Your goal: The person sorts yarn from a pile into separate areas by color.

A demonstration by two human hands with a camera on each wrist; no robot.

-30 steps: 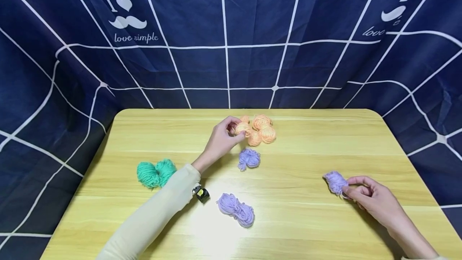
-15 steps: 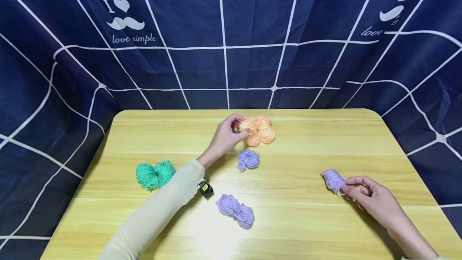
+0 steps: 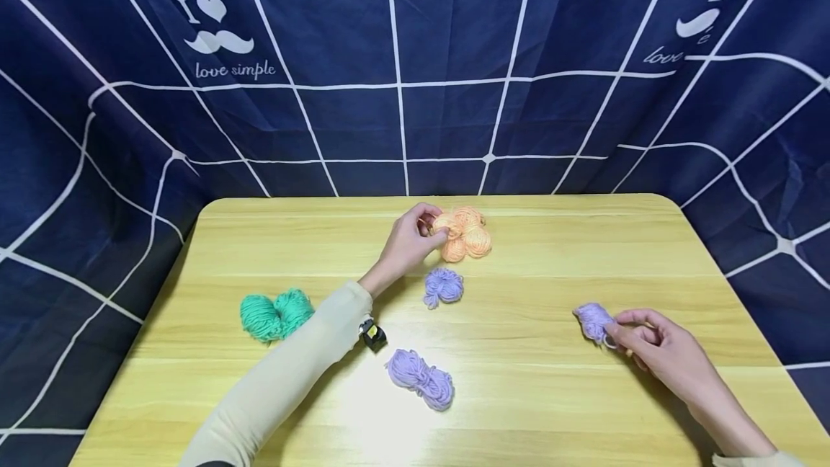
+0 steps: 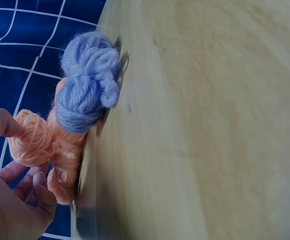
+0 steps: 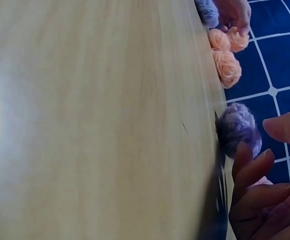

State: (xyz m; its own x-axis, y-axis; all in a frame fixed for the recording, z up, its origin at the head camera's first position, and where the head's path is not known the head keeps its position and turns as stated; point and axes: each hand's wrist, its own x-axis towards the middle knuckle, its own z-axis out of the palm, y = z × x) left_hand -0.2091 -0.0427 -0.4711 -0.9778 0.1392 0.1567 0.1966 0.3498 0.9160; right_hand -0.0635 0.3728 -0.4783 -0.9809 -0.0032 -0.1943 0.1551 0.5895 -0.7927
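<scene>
My left hand (image 3: 405, 245) pinches an orange skein of yarn (image 4: 31, 139) between thumb and fingers. It sits against several other orange skeins (image 3: 478, 242) near the table's far edge. Just in front of them lies a small bluish-purple skein (image 3: 444, 286). At the right, my right hand (image 3: 677, 359) is beside a light purple skein (image 3: 591, 321). In the right wrist view, the thumb stands apart from this purple skein (image 5: 238, 131) while the other fingers, loosely bent, overlap its near end; whether they touch it is unclear.
A green skein (image 3: 275, 316) lies left of the left forearm. Another light purple skein (image 3: 420, 379) rests front centre on the wooden table (image 3: 532, 409). A dark blue cloth with white lines (image 3: 447, 121) hangs behind and at the sides.
My left hand has brought the orange skein rightward against the others. My right thumb and fingers have loosened from the purple skein, which shifts slightly left in view.
</scene>
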